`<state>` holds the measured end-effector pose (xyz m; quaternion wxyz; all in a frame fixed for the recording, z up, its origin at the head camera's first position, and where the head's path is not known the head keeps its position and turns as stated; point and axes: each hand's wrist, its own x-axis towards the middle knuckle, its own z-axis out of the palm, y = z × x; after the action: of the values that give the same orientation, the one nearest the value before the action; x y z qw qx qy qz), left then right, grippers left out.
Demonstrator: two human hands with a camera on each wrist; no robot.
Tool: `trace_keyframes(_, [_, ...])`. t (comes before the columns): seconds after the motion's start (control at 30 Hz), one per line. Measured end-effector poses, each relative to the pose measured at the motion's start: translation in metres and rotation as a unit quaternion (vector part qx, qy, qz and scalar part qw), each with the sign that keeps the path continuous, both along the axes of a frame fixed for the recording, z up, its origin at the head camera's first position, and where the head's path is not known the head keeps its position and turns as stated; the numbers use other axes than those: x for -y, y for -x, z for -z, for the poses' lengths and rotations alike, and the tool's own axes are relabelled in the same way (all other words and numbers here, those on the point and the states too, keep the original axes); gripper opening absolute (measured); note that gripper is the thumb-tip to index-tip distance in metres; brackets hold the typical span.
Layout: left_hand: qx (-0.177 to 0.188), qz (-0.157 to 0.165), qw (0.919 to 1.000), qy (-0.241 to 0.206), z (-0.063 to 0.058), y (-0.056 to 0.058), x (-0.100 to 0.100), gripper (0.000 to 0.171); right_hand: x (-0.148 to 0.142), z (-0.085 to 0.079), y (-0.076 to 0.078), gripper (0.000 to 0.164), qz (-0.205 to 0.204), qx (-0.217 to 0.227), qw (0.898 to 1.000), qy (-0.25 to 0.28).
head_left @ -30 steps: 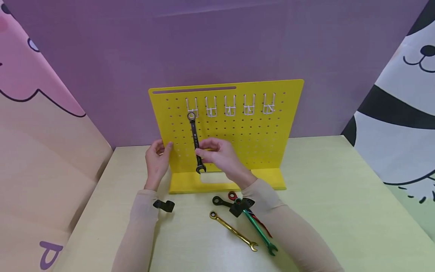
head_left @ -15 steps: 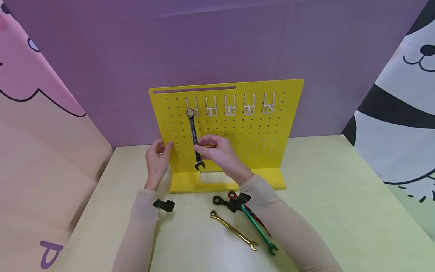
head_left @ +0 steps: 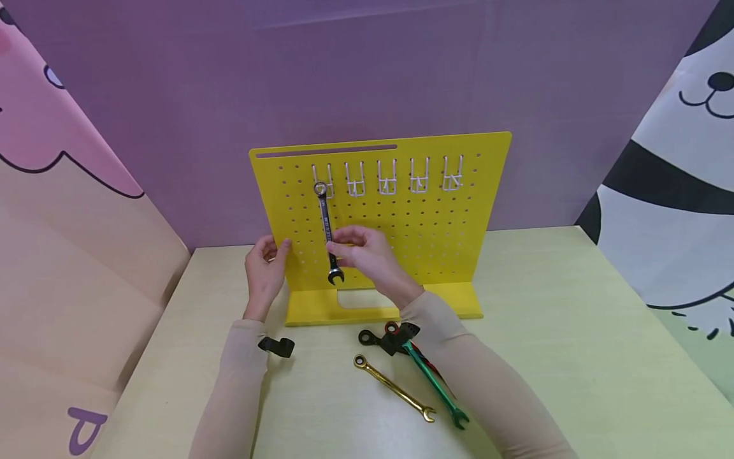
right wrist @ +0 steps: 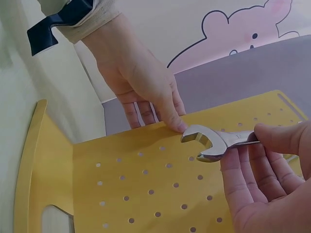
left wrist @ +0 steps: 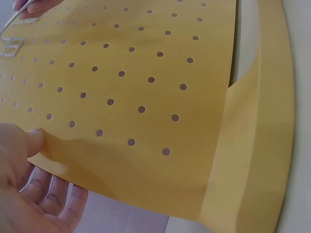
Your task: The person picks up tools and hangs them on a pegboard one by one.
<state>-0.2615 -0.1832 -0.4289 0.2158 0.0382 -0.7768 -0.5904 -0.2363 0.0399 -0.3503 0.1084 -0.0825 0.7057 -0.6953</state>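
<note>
My right hand pinches a dark, shiny combination wrench by its lower shaft, thumb in front. The wrench stands nearly upright before the yellow pegboard. Its ring end overlaps the leftmost white hook in the head view, and its open end points down. In the right wrist view the silver open end of the wrench juts past the fingertips. My left hand grips the pegboard's left edge, with the thumb on the front face and the other fingers behind.
Several more white hooks run in a row to the right. On the table in front of the board lie a gold wrench, a green wrench, a black wrench and a red one, partly under the right forearm.
My right hand has raised the wrench slightly and shifted it a little left, bringing its ring end up over the leftmost hook. The left hand has stayed on the board's edge.
</note>
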Motion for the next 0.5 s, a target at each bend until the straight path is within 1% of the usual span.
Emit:
trace_keyframes(0.3, [-0.009, -0.003, 0.9999, 0.002, -0.0002, 0.0, -0.0004, 0.031, 0.0012, 0.0025, 0.0045, 0.022, 0.004, 0.016, 1.0, 0.014])
trace_keyframes(0.5, [-0.005, -0.004, 1.0, 0.004, 0.0003, 0.0002, -0.0007, 0.031, 0.0016, 0.0051, 0.0075, 0.021, 0.009, 0.024, 0.999, 0.027])
